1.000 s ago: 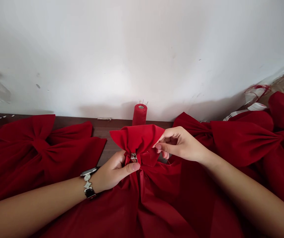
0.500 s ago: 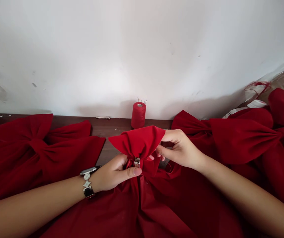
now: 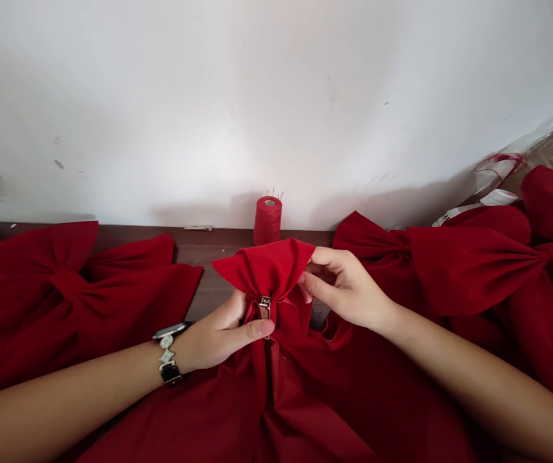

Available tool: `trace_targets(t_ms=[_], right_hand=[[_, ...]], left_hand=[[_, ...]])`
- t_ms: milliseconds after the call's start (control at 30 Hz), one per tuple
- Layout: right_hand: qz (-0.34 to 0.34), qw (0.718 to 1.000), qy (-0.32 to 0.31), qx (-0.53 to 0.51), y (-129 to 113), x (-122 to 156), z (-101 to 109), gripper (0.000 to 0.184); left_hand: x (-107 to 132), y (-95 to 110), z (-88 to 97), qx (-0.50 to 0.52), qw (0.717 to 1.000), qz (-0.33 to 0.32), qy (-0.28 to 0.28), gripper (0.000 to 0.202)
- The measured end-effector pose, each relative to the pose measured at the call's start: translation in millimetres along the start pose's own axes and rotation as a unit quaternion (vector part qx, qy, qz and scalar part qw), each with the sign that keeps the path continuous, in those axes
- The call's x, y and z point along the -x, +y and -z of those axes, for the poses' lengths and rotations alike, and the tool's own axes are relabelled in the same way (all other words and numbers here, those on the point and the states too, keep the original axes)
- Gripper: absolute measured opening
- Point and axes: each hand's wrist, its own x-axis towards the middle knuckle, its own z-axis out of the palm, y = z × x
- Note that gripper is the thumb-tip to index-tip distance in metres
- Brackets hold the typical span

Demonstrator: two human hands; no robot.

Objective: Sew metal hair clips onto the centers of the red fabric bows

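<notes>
From my remote feed, the left hand (image 3: pixel 218 331) comes in from the lower left, palm turned in, fingers behind the cloth and thumb lying across the front, grasping the gathered middle of a red fabric bow (image 3: pixel 264 273) just under a small metal buckle (image 3: pixel 265 306). The right hand (image 3: pixel 344 289) comes in from the lower right, thumb and fingers bent and pinching the bow's right side near the buckle. Both hands are closed on the cloth; neither is released.

The bow sits at the worktop's (image 3: pixel 218 239) front edge, held up between the hands, with its long red tails running down towards me. Directly behind it, near the back edge, a red thread cone (image 3: pixel 267 221) stands upright with a few pins (image 3: pixel 272 192) in its top. A larger red bow (image 3: pixel 49 289) lies to the left, and another (image 3: pixel 469 270) lies to the right, with more red cloth beyond it.

A watch-style bracelet (image 3: pixel 166 354) sits on the left wrist. In the far right corner are a clear plastic sheet (image 3: pixel 537 145), a red thread tangle (image 3: pixel 498 164) and a white strip (image 3: pixel 496 198); its marks are too small to read. Nothing stands between me and the hands.
</notes>
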Motion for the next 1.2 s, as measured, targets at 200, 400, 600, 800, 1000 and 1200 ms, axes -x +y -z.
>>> trace_targets(t_ms=[200,400,600,800,1000,1200], right_hand=[[-0.009,0.99,-0.049,0.129,-6.9,-1.8,16.9,0.011],[-0.028,0.985,-0.159,-0.056,-5.0,-2.5,30.2,0.015],[-0.043,0.962,-0.201,-0.179,1.6,-1.4,14.3,0.016],[-0.014,0.97,-0.151,-0.19,5.8,0.8,0.0,0.017],[0.019,0.963,-0.155,-0.221,14.7,0.5,-4.1,0.01],[-0.012,0.949,-0.155,-0.275,22.8,0.6,-5.0,0.013]], left_hand=[[-0.8,3.9,0.5,-0.005,1.0,-0.027,0.014,0.075],[0.4,2.7,-0.2,-0.039,0.998,-0.02,0.034,0.074],[0.4,3.5,-1.2,-0.029,0.998,-0.044,0.043,0.075],[-0.5,5.6,-1.1,-0.02,0.997,-0.047,0.049,0.073],[0.4,3.8,-1.2,-0.006,0.999,-0.042,0.017,0.06],[1.7,3.6,-2.5,-0.012,1.0,-0.017,-0.016,0.061]])
